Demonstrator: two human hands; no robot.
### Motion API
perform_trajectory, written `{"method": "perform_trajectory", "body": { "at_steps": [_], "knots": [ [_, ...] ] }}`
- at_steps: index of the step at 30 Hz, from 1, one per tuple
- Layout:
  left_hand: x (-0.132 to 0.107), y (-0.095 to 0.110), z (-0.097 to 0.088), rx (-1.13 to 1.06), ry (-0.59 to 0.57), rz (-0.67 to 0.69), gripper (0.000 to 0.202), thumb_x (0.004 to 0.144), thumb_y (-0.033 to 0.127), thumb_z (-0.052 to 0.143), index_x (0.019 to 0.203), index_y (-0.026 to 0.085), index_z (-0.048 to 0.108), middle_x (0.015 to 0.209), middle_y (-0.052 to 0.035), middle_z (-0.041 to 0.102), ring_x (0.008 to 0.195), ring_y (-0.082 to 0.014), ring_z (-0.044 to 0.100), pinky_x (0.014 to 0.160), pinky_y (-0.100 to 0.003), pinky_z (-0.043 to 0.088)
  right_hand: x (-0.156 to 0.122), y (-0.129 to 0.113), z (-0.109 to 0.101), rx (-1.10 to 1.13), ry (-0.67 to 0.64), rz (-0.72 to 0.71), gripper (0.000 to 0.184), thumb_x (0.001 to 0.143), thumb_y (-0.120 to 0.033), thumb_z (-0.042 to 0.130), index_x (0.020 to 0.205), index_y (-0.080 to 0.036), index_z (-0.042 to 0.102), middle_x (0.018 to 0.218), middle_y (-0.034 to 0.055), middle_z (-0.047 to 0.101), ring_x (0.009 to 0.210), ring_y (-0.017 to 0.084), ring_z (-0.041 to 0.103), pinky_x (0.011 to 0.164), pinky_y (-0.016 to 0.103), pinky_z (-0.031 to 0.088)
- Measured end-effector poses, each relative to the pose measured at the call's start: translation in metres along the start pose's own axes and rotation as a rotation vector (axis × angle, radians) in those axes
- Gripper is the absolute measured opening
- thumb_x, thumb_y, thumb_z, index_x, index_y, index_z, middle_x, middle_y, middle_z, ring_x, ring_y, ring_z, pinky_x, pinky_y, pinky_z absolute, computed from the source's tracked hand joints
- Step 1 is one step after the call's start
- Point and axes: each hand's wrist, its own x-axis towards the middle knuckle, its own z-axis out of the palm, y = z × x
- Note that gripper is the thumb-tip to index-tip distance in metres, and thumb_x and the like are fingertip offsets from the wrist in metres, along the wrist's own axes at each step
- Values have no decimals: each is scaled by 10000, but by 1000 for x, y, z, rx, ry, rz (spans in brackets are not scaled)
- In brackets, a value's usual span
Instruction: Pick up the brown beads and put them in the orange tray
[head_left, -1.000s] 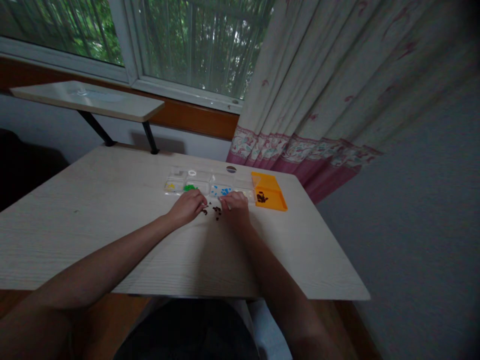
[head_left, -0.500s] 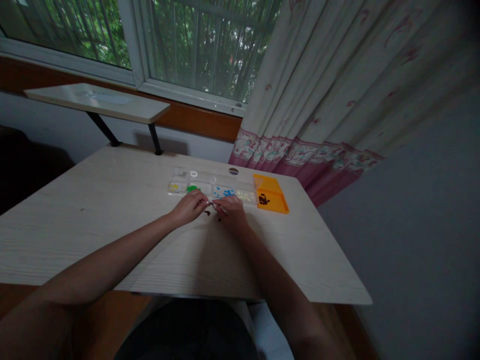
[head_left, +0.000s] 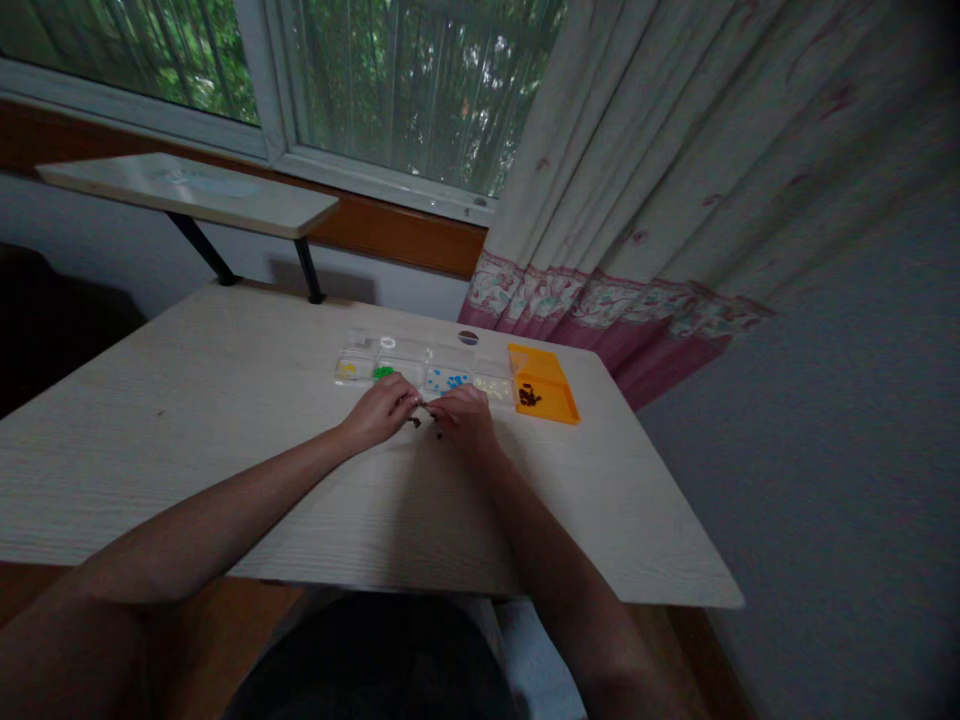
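Pieces (head_left: pixel 415 422) — dark — near left hand (head_left: pixel 379 412), right hand (head_left: pixel 468 415)

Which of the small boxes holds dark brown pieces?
The orange box, at the right end of the row. Its brown pieces and orange colour set it apart; the clear boxes to its left show yellow, green, blue and pale pieces.

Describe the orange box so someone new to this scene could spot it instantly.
On the pale table, find the row of clear boxes just beyond the hands. At that row's right end, past the right hand, sits the orange box with its lid open. Unlike its see-through neighbours, it is bright orange and holds dark brown pieces.
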Motion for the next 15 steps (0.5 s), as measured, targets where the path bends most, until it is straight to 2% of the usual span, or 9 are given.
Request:
{"method": "perform_trajectory", "body": {
  "at_steps": [4,8,11,15],
  "knots": [
    [-1,-2,-1,9,32,-21,271,972,314,426,905,175,649,858,-62,578,879,-201,537,796,-332,442,-1,5,0,3,40,-10,161,926,-314,610,886,-246,751,875,9,726,909,184,568,871,330,341],
    [-2,-4,-2,30,54,-37,252,959,322,449,893,169,639,838,-56,558,840,-194,529,770,-328,440,-1,18,-10,-48,150,94,174,926,-305,604,870,-248,758,868,21,729,909,193,566,871,340,338],
    [-3,-4,-3,20,47,-44,259,956,322,450,913,170,655,851,-59,560,852,-195,533,772,-328,446,-4,38,-29,-130,235,268,211,931,-297,570,889,-227,764,889,46,725,914,204,553,872,349,336],
    [-4,-3,-4,14,20,-42,277,956,327,447,951,170,676,883,-69,575,883,-202,540,789,-337,453,-16,69,-59,-309,323,604,274,915,-307,518,949,-198,767,994,92,708,991,253,508,882,389,317]
  ]
}}
